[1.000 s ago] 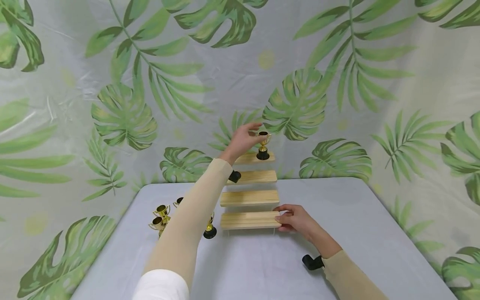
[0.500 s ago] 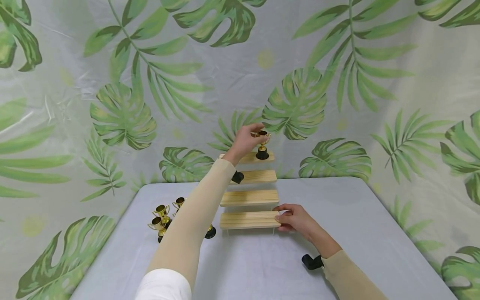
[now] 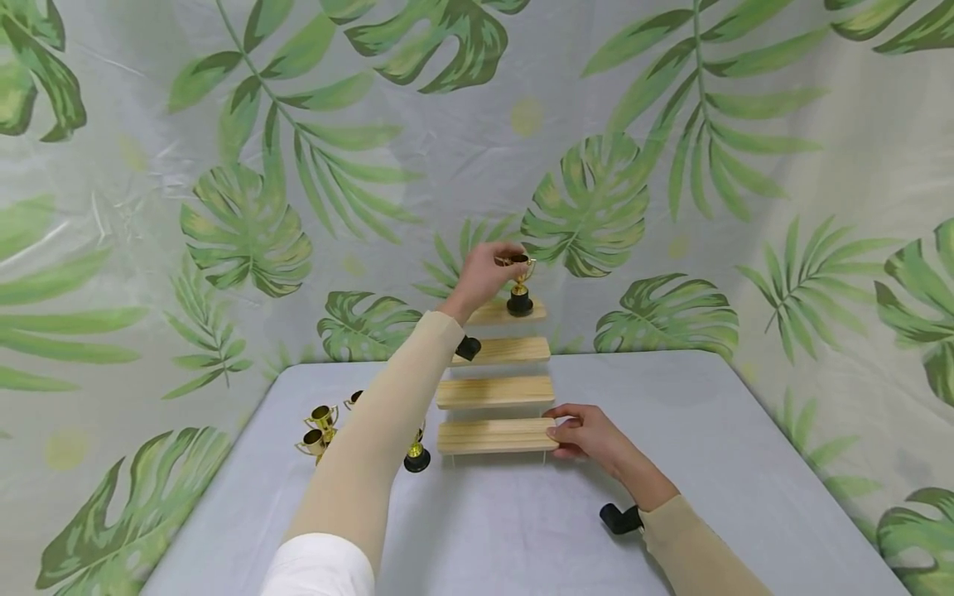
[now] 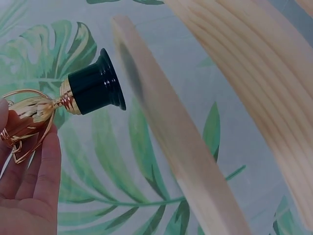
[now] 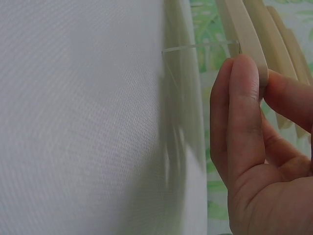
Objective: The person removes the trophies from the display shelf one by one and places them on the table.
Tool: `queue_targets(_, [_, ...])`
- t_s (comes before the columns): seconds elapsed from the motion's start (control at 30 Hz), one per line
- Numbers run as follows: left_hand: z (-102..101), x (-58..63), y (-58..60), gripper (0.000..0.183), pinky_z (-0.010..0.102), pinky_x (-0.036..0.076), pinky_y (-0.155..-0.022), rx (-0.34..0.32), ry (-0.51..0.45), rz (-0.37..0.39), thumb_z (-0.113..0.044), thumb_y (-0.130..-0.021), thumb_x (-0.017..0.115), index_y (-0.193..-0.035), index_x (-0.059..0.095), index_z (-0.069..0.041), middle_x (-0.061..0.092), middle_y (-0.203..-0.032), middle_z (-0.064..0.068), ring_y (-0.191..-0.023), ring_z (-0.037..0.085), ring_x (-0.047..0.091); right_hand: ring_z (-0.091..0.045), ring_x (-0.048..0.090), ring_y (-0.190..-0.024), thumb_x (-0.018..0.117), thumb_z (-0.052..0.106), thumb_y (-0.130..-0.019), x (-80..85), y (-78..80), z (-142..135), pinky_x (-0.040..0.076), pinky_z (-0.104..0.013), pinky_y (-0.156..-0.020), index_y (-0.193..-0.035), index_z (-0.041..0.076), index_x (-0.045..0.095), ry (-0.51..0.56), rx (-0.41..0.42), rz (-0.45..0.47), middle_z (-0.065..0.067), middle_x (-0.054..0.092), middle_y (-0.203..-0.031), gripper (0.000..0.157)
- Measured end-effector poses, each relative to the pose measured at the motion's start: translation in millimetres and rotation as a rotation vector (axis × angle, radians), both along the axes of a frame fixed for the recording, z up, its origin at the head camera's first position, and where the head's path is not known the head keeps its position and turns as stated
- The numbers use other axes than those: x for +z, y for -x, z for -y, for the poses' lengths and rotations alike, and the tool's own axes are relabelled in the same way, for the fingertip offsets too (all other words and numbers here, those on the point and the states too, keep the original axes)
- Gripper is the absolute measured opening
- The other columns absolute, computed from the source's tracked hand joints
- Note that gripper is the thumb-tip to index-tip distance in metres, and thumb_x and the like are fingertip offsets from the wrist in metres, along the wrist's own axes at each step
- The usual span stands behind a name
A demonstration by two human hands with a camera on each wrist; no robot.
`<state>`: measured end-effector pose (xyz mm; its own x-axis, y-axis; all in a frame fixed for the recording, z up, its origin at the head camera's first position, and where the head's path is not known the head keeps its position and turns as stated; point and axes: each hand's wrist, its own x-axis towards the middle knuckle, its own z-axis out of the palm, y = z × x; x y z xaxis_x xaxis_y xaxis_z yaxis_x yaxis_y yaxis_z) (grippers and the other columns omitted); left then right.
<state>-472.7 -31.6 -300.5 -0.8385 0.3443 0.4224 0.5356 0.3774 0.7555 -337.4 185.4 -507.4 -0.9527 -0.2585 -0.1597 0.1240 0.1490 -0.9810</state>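
My left hand [image 3: 483, 280] pinches a small gold trophy cup [image 3: 519, 301] by its cup, upright over the right part of the top board [image 3: 488, 312] of a tiered wooden stand. In the left wrist view, the trophy's black base [image 4: 95, 88] faces that board [image 4: 171, 132] with a narrow gap between them. At the stand's lowest board [image 3: 492, 436], my right hand [image 3: 592, 437] grips the right end. The right wrist view has the thumb and fingers [image 5: 244, 107] on either side of the board's end.
Several more gold trophies [image 3: 314, 443] stand on the table at the left, partly hidden behind my left forearm. One trophy [image 3: 417, 457] stands close to the stand's left side. A leaf-patterned cloth [image 3: 671, 165] hangs behind the table [image 3: 671, 397].
The left hand and the trophy have shifted slightly left and up over the top board. My right hand stays on the lowest board.
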Motion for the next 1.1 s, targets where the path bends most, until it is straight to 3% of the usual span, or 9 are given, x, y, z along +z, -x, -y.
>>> queue_targets(0.5, [22.6, 18.8, -23.5, 0.033, 0.032, 0.055, -0.082, 0.001, -0.001, -0.024, -0.024, -0.094, 0.075, -0.126, 0.071, -0.015, 0.068, -0.111, -0.002, -0.097, 0.014, 0.063, -0.02, 0.068, -0.073, 0.074, 0.01, -0.093, -1.5, 1.2, 2.6, 0.061, -0.034, -0.071, -0.132, -0.003, 0.06, 0.0, -0.009, 0.001, -0.017, 0.066, -0.093, 0.043])
queue_targets(0.73, [37.6, 21.5, -34.4, 0.033, 0.032, 0.055, -0.082, -0.013, 0.002, -0.038, -0.026, -0.094, 0.075, -0.125, 0.071, -0.015, 0.067, -0.11, -0.003, -0.096, 0.014, 0.063, -0.02, 0.068, -0.074, 0.073, 0.011, -0.094, -4.1, 3.4, 2.1, 0.061, -0.032, -0.07, -0.132, -0.003, 0.059, 0.005, -0.002, -0.011, -0.016, 0.066, -0.092, 0.043])
queue_targets(1.1, [65.1, 22.3, -55.4, 0.034, 0.032, 0.056, -0.081, 0.03, 0.011, -0.029, -0.028, -0.092, 0.077, -0.123, 0.071, -0.017, 0.067, -0.11, -0.004, -0.097, 0.013, 0.064, -0.021, 0.068, -0.077, 0.074, 0.013, -0.093, -4.4, 4.5, 1.2, 0.061, -0.036, -0.074, -0.135, -0.003, 0.058, -0.018, 0.003, -0.015, -0.015, 0.066, -0.094, 0.047])
